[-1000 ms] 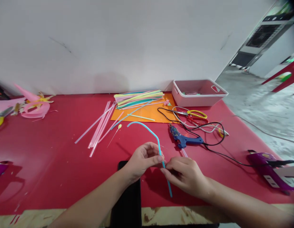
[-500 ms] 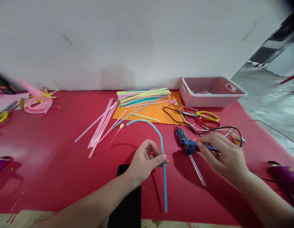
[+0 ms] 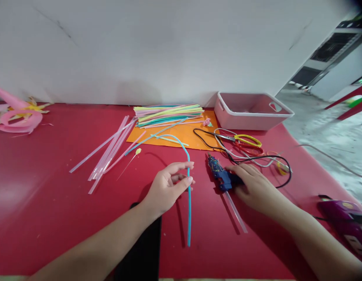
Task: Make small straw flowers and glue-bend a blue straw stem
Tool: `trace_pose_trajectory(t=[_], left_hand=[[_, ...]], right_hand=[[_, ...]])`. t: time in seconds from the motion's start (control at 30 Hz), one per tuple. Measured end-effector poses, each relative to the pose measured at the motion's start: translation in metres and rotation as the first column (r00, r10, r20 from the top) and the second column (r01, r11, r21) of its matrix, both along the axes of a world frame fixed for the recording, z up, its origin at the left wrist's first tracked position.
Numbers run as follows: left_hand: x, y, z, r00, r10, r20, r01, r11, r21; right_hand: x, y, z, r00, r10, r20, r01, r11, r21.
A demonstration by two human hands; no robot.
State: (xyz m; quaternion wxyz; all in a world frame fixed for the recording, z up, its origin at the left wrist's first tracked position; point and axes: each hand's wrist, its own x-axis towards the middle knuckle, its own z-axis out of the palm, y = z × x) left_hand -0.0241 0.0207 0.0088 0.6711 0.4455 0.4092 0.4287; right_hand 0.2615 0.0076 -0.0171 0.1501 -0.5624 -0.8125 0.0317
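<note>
My left hand [image 3: 166, 189] pinches a blue pipe cleaner [image 3: 189, 212] between thumb and fingers above the red table. The pipe cleaner's lower part hangs straight down, and its top curves over to the left. To the right, my right hand [image 3: 254, 187] is closed round the handle of a dark blue glue gun [image 3: 220, 175]. A clear glue stick [image 3: 236, 214] sticks out of the gun's back end, and its nozzle points away from me. Stray strands cling to the gun's front. Part of the handle is hidden under my fingers.
A bundle of pastel pipe cleaners [image 3: 169, 116] lies on an orange sheet [image 3: 201, 141]. Glue sticks [image 3: 107, 150] and a yellow-tipped wire [image 3: 138, 151] are left of it. Scissors [image 3: 248, 140], cables and a pink bin [image 3: 251, 121] stand right. A black phone-like slab [image 3: 142, 249] lies under my left arm.
My right hand has come down onto the glue gun's handle and closed round it. My left hand still holds the blue pipe cleaner. The view has shifted to the right.
</note>
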Motion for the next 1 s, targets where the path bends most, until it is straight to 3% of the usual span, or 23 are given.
trace_pose_trajectory(t=[0.1,0.37,0.53,0.8,0.93,1.0], left_hand=[[-0.003,-0.001,0.001,1.0,-0.003,0.025,0.003,1.0,0.006],[-0.009,0.0,-0.004,0.991,-0.006,0.13,0.016,0.996,-0.083],[-0.008,0.0,-0.003,0.991,0.003,0.131,0.005,0.998,-0.067],[-0.007,-0.004,0.003,0.999,-0.014,-0.049,0.012,0.999,-0.031],[-0.008,-0.005,0.003,0.998,-0.046,-0.029,0.044,0.997,-0.069],[-0.008,-0.004,0.003,0.999,-0.041,-0.008,0.04,0.996,-0.084]], right_hand=[[-0.004,0.0,0.003,0.999,-0.023,-0.041,0.025,0.999,0.04],[-0.018,-0.004,0.019,0.922,0.011,-0.387,0.031,0.994,0.101],[-0.015,-0.013,0.016,0.822,-0.016,-0.569,0.033,0.999,0.02],[-0.006,-0.023,0.001,0.636,-0.277,-0.72,0.121,0.957,-0.262],[-0.006,-0.023,-0.006,0.524,-0.308,-0.794,0.104,0.948,-0.3],[-0.004,-0.023,-0.011,0.516,-0.293,-0.805,0.111,0.955,-0.276]])
